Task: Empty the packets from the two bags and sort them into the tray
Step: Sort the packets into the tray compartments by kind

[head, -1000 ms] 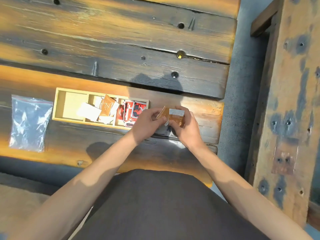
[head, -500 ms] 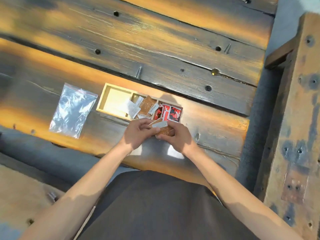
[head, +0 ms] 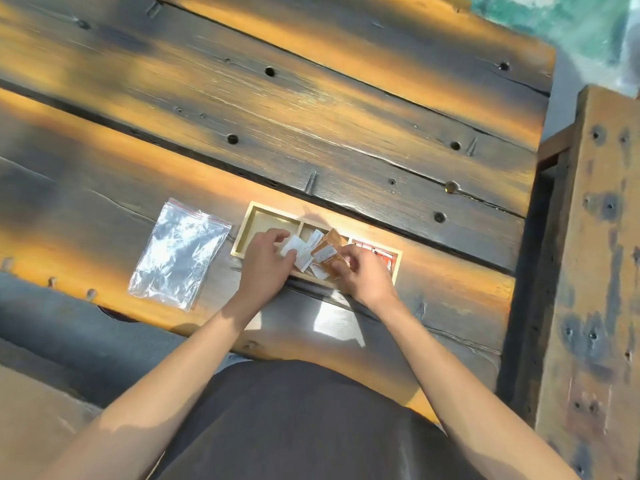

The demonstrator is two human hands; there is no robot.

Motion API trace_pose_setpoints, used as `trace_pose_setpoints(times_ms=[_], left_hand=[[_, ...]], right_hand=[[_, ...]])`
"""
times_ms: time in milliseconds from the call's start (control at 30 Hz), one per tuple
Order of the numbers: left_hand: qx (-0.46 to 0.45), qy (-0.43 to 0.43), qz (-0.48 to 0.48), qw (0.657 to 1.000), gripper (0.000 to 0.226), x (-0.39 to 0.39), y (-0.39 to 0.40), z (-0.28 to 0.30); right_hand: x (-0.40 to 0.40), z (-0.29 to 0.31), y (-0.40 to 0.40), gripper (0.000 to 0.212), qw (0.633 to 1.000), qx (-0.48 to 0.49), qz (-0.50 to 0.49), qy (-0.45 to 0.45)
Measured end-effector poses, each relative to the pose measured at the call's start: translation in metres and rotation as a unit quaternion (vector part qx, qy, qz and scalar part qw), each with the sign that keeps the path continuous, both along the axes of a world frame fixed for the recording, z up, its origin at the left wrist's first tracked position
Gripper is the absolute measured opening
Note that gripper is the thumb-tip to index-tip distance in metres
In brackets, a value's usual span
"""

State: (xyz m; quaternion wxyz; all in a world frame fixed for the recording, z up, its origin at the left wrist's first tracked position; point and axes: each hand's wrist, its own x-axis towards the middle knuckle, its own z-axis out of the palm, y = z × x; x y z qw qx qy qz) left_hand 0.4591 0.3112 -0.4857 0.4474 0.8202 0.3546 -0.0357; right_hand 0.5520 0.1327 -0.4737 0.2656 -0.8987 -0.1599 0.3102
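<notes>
A light wooden tray [head: 254, 216] with three compartments lies on the plank table. Its left compartment shows bare wood, the middle one holds white and brown packets [head: 330, 241], and the right one holds red packets [head: 382, 253]. My left hand [head: 266, 263] is over the tray's left part and pinches a white packet [head: 291, 245]. My right hand [head: 363, 280] is over the middle and right compartments and holds a brown packet [head: 326, 256] at the tray's front edge. An empty clear zip bag [head: 178, 252] lies flat left of the tray. A second clear bag [head: 337, 322] lies in front of the tray.
The table [head: 311, 109] is made of dark and orange planks with holes and cracks. A rough wooden bench [head: 595, 271] stands at the right, across a gap. My dark-clothed lap fills the bottom of the view.
Both hands moved from just in front of the tray to over it. The brown packet went with them into the middle compartment area. My left hand now pinches a white packet.
</notes>
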Motion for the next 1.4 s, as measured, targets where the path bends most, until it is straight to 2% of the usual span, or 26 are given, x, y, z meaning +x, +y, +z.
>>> trace_pose_setpoints(times_ms=[100,167,333,433,533,667,800,967,1267,1400], left_hand=[[-0.001,0.055,-0.037,0.998,0.05,0.012,0.016,-0.01],[-0.015,0.076,-0.065,0.995,0.044,0.016,0.021,-0.015],[-0.014,0.022,-0.096,0.995,0.014,0.024,0.026,-0.018],[-0.027,-0.025,-0.148,0.988,0.009,0.023,0.026,-0.017],[-0.006,-0.067,-0.208,0.976,0.004,0.018,0.024,-0.018],[0.035,-0.087,-0.27,0.958,0.009,0.01,0.021,-0.031],[0.082,-0.083,-0.34,0.933,0.009,-0.003,0.021,-0.046],[0.131,-0.097,-0.325,0.932,0.013,0.002,0.01,-0.041],[0.114,-0.062,-0.323,0.938,0.047,0.024,0.005,-0.041],[0.14,-0.046,-0.358,0.922,0.046,0.028,0.005,-0.047]], right_hand=[[0.011,-0.004,0.017,0.029,0.998,-0.056,0.037,0.006],[0.011,-0.009,0.029,0.028,0.994,-0.08,0.074,0.009],[0.004,-0.022,0.045,0.024,0.99,-0.111,0.087,-0.003],[-0.005,-0.027,0.049,0.026,0.993,-0.098,0.067,-0.013],[-0.007,-0.027,0.048,0.025,0.996,-0.084,0.027,0.023],[-0.005,-0.025,0.039,0.028,0.996,-0.026,-0.044,0.068],[-0.009,-0.017,0.026,0.028,0.999,-0.029,-0.019,-0.021],[-0.002,-0.013,0.021,0.037,0.995,-0.072,-0.027,-0.07],[0.0,-0.019,0.034,0.036,0.99,-0.115,-0.035,-0.08],[-0.002,-0.02,0.033,0.027,0.987,-0.153,-0.021,-0.055]])
